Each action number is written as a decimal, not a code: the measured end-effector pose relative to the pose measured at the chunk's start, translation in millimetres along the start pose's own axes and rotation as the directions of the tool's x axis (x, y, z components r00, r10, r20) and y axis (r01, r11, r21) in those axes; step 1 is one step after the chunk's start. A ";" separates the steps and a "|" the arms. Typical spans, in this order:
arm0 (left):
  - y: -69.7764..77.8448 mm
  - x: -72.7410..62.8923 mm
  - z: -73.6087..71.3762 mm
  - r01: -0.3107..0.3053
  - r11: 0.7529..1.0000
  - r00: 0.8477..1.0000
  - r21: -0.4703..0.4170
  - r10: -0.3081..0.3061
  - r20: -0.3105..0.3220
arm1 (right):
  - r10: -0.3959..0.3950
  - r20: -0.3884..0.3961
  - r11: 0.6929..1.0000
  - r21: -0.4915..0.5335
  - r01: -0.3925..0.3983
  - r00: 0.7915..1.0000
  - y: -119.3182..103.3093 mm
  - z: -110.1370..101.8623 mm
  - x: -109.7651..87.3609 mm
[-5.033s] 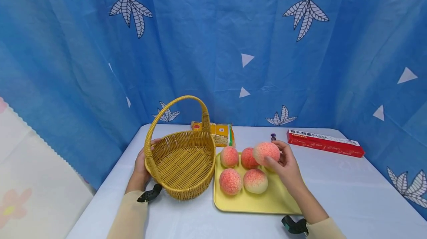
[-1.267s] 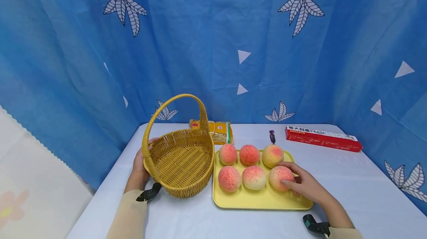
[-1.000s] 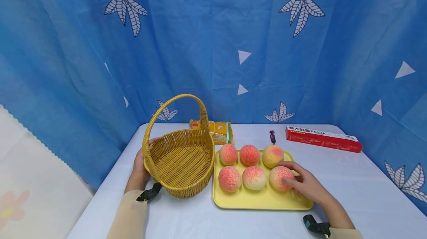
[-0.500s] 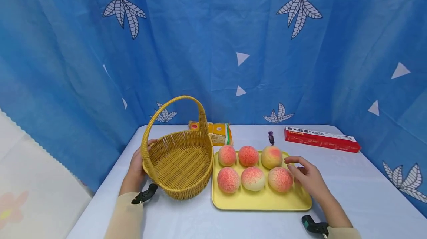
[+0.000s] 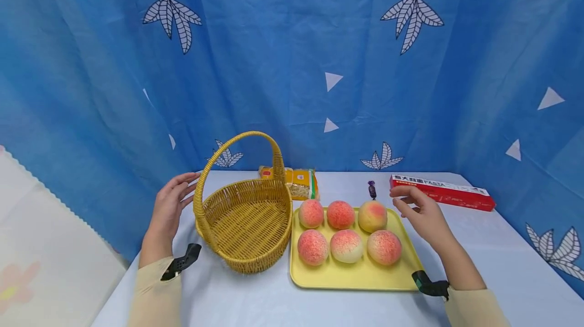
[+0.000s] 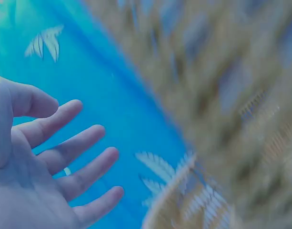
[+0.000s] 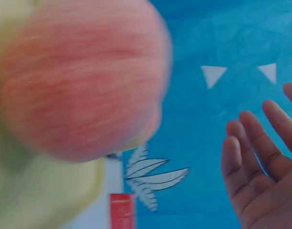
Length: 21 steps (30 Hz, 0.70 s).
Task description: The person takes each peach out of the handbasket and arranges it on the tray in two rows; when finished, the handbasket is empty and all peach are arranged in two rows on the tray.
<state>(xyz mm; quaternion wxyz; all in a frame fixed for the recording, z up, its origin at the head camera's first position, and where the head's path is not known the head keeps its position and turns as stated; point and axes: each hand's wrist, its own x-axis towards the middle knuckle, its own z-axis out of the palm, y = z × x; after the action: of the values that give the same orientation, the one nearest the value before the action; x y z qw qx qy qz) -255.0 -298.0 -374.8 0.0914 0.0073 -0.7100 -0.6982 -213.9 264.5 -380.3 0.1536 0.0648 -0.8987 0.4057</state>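
Observation:
My left hand hovers just left of the wicker basket, holding nothing. In the left wrist view its fingers are spread and relaxed, with the blurred basket weave close by on the right. The basket has a tall arched handle and a bare woven floor. To its right lies a yellow tray bearing two rows of peaches, among them a front right peach and a yellower back right peach. My right hand is raised beside the tray's right edge, holding nothing, fingers loosely bent.
Behind the basket lies an orange pasta bag. A small dark purple wrapped candy sits behind the tray. The long red pasta box is at the back right. A blue curtain hangs behind the white table.
My right hand set a peach on the tray's back right, then touched the front right one; it has since let go and lifted away. My left hand has released the basket and moved left.

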 end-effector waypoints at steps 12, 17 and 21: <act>55.0 -26.6 43.4 -0.380 0.925 0.919 0.011 0.378 -0.108 | -0.105 -0.074 0.991 -0.096 0.098 0.992 -33.3 -4.3 20.0; 74.7 -41.4 63.0 -0.519 0.854 0.846 0.042 0.520 -0.114 | -0.128 -0.008 0.968 -0.218 0.123 0.992 -33.8 1.4 16.6; 85.2 -51.4 77.1 -0.620 0.773 0.771 0.133 0.632 -0.080 | -0.168 0.033 0.937 -0.305 0.170 0.985 -36.9 4.7 17.6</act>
<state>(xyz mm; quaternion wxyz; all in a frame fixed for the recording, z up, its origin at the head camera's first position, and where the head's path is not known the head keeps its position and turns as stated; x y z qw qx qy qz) -205.2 -212.4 -297.1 0.3607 -0.1830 -0.6987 -0.5901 -222.8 236.7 -351.2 0.1933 0.1184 -0.9423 0.2462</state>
